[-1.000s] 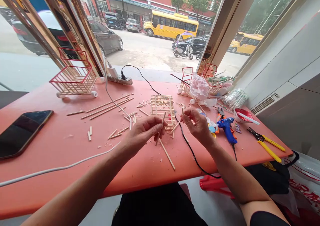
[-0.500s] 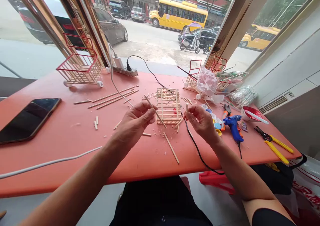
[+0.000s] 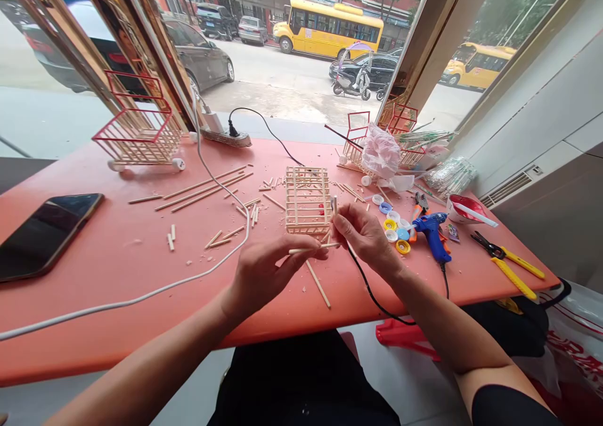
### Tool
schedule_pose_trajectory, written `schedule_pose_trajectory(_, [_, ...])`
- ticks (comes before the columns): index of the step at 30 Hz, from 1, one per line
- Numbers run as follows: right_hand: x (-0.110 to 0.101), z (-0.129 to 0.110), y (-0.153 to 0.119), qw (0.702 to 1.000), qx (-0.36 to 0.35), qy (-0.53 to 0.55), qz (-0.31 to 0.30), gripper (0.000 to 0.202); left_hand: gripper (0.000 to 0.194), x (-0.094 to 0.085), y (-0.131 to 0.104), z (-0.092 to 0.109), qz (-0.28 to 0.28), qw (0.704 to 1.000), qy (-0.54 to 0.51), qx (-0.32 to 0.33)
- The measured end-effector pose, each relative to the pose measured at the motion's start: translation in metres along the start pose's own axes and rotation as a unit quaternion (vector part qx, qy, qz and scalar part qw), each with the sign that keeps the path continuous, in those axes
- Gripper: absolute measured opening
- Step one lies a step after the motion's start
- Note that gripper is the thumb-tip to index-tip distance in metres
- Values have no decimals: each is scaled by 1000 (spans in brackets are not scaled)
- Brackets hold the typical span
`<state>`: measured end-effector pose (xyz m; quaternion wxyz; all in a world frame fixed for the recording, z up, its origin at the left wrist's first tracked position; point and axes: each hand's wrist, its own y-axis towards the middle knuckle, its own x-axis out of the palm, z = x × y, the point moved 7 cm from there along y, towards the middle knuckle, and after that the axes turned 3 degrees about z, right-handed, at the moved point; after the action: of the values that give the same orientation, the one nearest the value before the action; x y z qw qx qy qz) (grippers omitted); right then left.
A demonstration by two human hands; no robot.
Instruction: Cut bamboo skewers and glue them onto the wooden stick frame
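Between its thumb and fingers, my left hand (image 3: 268,266) pinches a thin wooden stick (image 3: 301,250), which lies nearly level and points toward the other hand. My right hand (image 3: 367,237) is closed on a short stick (image 3: 335,205) that stands upright from its fingertips. Just beyond both hands, a small frame of glued wooden sticks (image 3: 307,201) sits on the pink table (image 3: 141,300). One loose stick (image 3: 319,284) lies between my forearms. More cut sticks (image 3: 207,190) are scattered left of the frame.
A finished stick cart (image 3: 141,131) stands back left, near a phone (image 3: 51,231). On the right are bottle caps (image 3: 391,223), a blue glue gun (image 3: 434,232), yellow-handled cutters (image 3: 511,266) and a red bowl (image 3: 466,209). A white cable (image 3: 188,278) crosses the left side.
My left hand has moved lower and nearer my right hand, and its stick has turned from slanted to nearly level. The whole view has shifted slightly.
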<state>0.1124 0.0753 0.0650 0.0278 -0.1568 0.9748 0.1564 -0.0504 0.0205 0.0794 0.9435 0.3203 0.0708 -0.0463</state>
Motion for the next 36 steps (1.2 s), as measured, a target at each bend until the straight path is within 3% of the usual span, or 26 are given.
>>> schedule_pose_trajectory(5, [3, 8, -2, 1000, -8, -23, 4, 34, 17, 7, -7, 8, -23, 994, 52, 96])
schedule_pose_trajectory(10, [4, 15, -2, 1000, 2, 16, 18, 33, 19, 17, -10, 8, -86, 990, 39, 108])
schedule_pose_trajectory(12, [3, 17, -2, 999, 5, 21, 25, 34, 17, 23, -8, 3, -127, 990, 9, 56])
schedule_pose_trajectory(15, [-1, 20, -1, 999, 3, 9, 44, 34, 15, 33, -6, -14, -158, 975, -104, -115])
schedule_pose_trajectory(17, [-4, 20, -1, 998, -2, -13, 58, 34, 21, 39, -9, -28, -140, 935, -202, -254])
schedule_pose_trajectory(19, [-6, 21, -2, 997, -7, -43, 70, 33, 33, 48, -16, -41, -130, 878, -280, -366])
schedule_pose_trajectory(22, [-5, 20, -4, 994, -13, -86, 71, 31, 49, 63, -27, -51, -148, 808, -338, -459])
schedule_pose_trajectory(24, [-4, 19, -4, 992, -21, -107, 68, 28, 51, 69, -32, -55, -161, 792, -347, -476])
schedule_pose_trajectory(29, [-13, 1, -1, 972, -79, -200, 92, 21, 38, 60, -31, -55, -172, 826, -298, -446])
schedule_pose_trajectory(36, [-24, -29, 1, 932, -151, -322, 66, 24, 28, 21, -13, -49, -62, 905, -225, -355])
